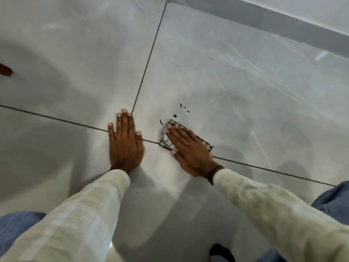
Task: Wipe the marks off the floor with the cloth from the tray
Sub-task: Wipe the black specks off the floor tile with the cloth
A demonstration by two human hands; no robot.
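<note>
**Floor, cloth and two hands — head view**

Floor [207,59]: large pale grey glossy tiles, faint marbled veining, dark grout lines crossing just beside the left hand. Soft shadows and light reflections across the surface.

Skirting [283,25]: grey band along the upper right, white wall above it.

Marks [175,116]: several small black strokes and one small ring on the tile, just beyond the fingertips of the right hand; a short stroke to the left of the cloth's far corner, a few dashes further off.

Cloth [167,142]: folded, checked in dark and light, lying flat on the floor across a grout line. Corners showing at the far end, the left side and the right edge; middle hidden under the hand.

Right hand [190,148]: palm down, fingers extended and close together, pressed flat on the cloth — no grasp around it. Dark band at the wrist, cream sleeve [273,205].

Left hand [125,142]: flat on the bare floor, fingers straight, holding nothing, near the cloth but apart from it.

Blue trouser fabric [17,229] at the lower corners. No container in view.
</note>
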